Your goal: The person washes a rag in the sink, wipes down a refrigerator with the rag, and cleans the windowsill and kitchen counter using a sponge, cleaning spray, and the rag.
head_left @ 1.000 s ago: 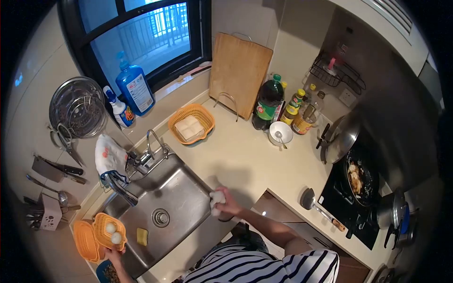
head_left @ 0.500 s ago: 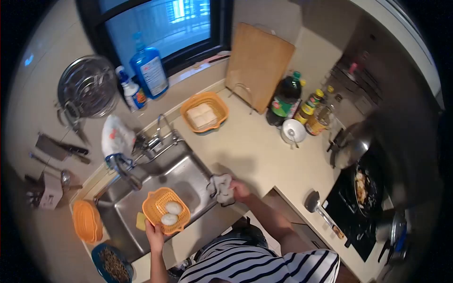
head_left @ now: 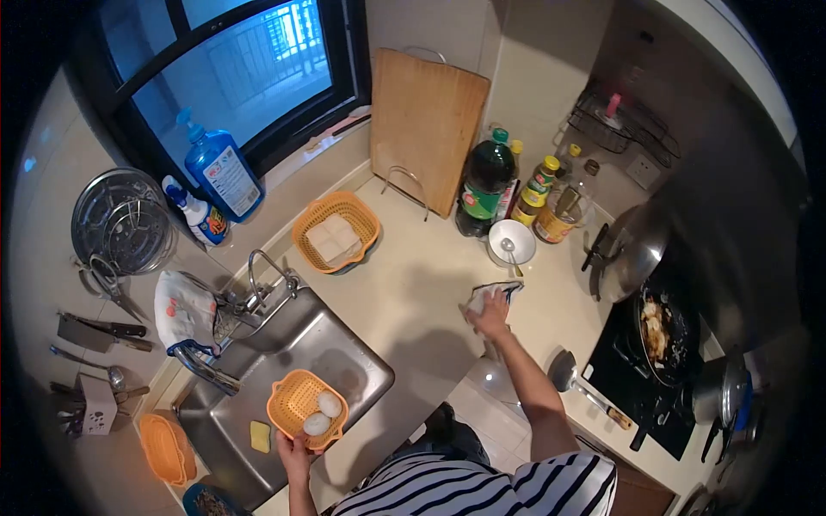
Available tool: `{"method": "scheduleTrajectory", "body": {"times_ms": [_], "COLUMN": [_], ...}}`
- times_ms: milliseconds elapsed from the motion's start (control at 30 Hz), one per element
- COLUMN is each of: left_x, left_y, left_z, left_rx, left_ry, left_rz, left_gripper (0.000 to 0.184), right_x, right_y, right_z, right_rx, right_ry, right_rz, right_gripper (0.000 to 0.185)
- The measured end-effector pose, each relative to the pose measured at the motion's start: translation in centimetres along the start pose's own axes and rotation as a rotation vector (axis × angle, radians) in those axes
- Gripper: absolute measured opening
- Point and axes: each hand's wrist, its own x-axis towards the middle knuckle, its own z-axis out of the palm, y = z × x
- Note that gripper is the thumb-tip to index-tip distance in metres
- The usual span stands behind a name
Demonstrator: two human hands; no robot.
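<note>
My left hand (head_left: 296, 460) grips the near edge of an orange colander basket (head_left: 292, 397) above the sink (head_left: 215, 434). Two white, egg-shaped items (head_left: 317, 424) lie in the basket. Out to the right, my right hand (head_left: 492, 318) presses on a white cloth (head_left: 476, 301) with dark edging, against the countertop (head_left: 422, 284); the palm hides part of the cloth. Just beyond it stands a white bowl (head_left: 499, 251) with a spoon. A yellow sponge (head_left: 260, 437) is in the sink, left of the basket.
Pale blocks fill another orange basket (head_left: 314, 211) at the back. A cutting board (head_left: 426, 129) and several bottles (head_left: 486, 172) line the wall. At right are a spatula (head_left: 564, 371), a wok (head_left: 680, 344) with food on the stove, and a lid (head_left: 637, 254).
My right hand has carried the cloth from the sink's right edge across the countertop towards the bowl. My left hand still holds the basket over the sink. The head view has shifted.
</note>
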Motion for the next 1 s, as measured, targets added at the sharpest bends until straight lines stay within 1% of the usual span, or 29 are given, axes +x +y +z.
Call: {"method": "scheduleTrajectory", "body": {"times_ms": [67, 100, 133, 167, 200, 233, 267, 300, 333, 367, 400, 433, 467, 500, 567, 633, 667, 733, 767, 833, 867, 900, 933, 967, 1000], "left_x": [0.3, 0.6, 0.8, 1.1, 1.9, 1.7, 2.4, 2.4, 2.3, 2.6, 2.5, 2.5, 2.4, 2.0, 1.1, 0.3, -0.2, -0.8, -1.0, -1.2, -1.2, -1.2, -1.4, -2.1, -2.4], "left_y": [0.5, 0.8, 1.1, 1.0, -0.9, 1.0, -0.2, 0.9, 1.6, 0.8, 0.1, -0.4, -0.5, -0.3, 0.6, 1.6, 1.7, 0.5, 0.3, -0.4, -1.0, -1.2, -0.1, 2.1, 3.3], "left_z": [0.7, 1.4, 1.9, 1.8, 1.0, 2.3, 2.1, 2.8, 3.2, 3.1, 2.9, 2.7, 2.2, 1.7, 0.3, -1.1, -1.9, -3.2, -3.5, -3.8, -3.9, -3.9, -3.4, -2.7, -2.2], "left_rx": [0.002, -0.001, 0.006, 0.018, 0.076, -0.003, 0.067, -0.006, -0.049, -0.053, -0.063, -0.057, -0.051, -0.062, 0.044, 0.059, 0.082, 0.041, 0.028, 0.006, -0.020, -0.044, -0.046, 0.112, 0.271], "left_ry": [0.001, 0.025, 0.006, -0.003, 0.007, 0.019, 0.003, -0.025, 0.001, 0.022, 0.068, 0.084, 0.102, 0.153, 0.185, 0.252, 0.276, 0.320, 0.344, 0.373, 0.344, 0.313, 0.314, 0.255, 0.202], "left_rz": [-0.002, -0.009, 0.012, 0.033, 0.007, -0.087, 0.026, 0.019, -0.038, 0.001, -0.002, 0.044, 0.090, 0.087, 0.067, 0.048, 0.032, 0.023, 0.047, 0.071, 0.037, 0.004, 0.007, -0.015, -0.038], "left_gripper": [0.020, 0.020, 0.021, 0.022, 0.021, 0.020, 0.019, 0.019, 0.018, 0.018, 0.018, 0.017, 0.017, 0.017, 0.016, 0.016, 0.015, 0.014, 0.014, 0.014, 0.014, 0.014, 0.014, 0.015, 0.016], "right_x": [1.3, 2.2, 2.7, 3.3, 3.4, 2.7, 1.2, -0.6, -2.1, -3.5, -5.6, -7.7, -7.3, -6.1, -3.9, -2.1, -1.8, -1.6, -2.0, -3.9, -5.6, -6.0, -8.3, -10.8, -12.7], "right_y": [-1.6, -2.4, -2.9, -3.7, -4.7, -5.6, -6.3, -6.8, -7.0, -7.7, -7.5, -9.0, -8.4, -7.4, -7.3, -8.3, -9.1, -10.7, -11.7, -13.9, -16.2, -16.1, -18.5, -21.0, -22.5], "right_z": [3.5, 4.5, 5.0, 5.9, 7.1, 8.1, 9.2, 10.2, 11.0, 11.5, 11.1, 9.6, 10.3, 10.5, 10.5, 10.5, 11.0, 12.4, 13.6, 16.6, 16.6, 19.2, 19.0, 18.7, 19.1], "right_rx": [-0.424, -0.356, -0.354, -0.303, -0.244, -0.218, -0.208, -0.170, -0.130, 0.101, 0.013, -0.076, -0.044, -0.012, 0.052, 0.063, 0.066, -0.101, -0.101, 0.491, 0.671, 0.870, 1.078, 1.228, 1.270], "right_ry": [0.263, 0.356, 0.324, 0.349, 0.368, 0.338, 0.292, 0.167, 0.042, -0.025, -0.123, -0.213, -0.212, -0.218, -0.169, -0.160, -0.185, 0.019, 0.013, -0.326, -0.541, -0.850, -1.095, -1.307, -1.435], "right_rz": [-0.080, -0.175, -0.194, -0.290, -0.392, -0.469, -0.501, -0.690, -0.878, -1.110, -1.152, -1.198, -1.285, -1.372, -1.313, -1.236, -1.263, -0.991, -1.009, -0.476, -0.424, -0.126, 0.073, 0.332, 0.433], "right_gripper": [0.071, 0.068, 0.068, 0.063, 0.058, 0.051, 0.051, 0.048, 0.045, 0.042, 0.033, 0.024, 0.021, 0.018, 0.017, 0.018, 0.018, 0.016, 0.016, 0.016, 0.026, 0.038, 0.041, 0.044, 0.043]}}
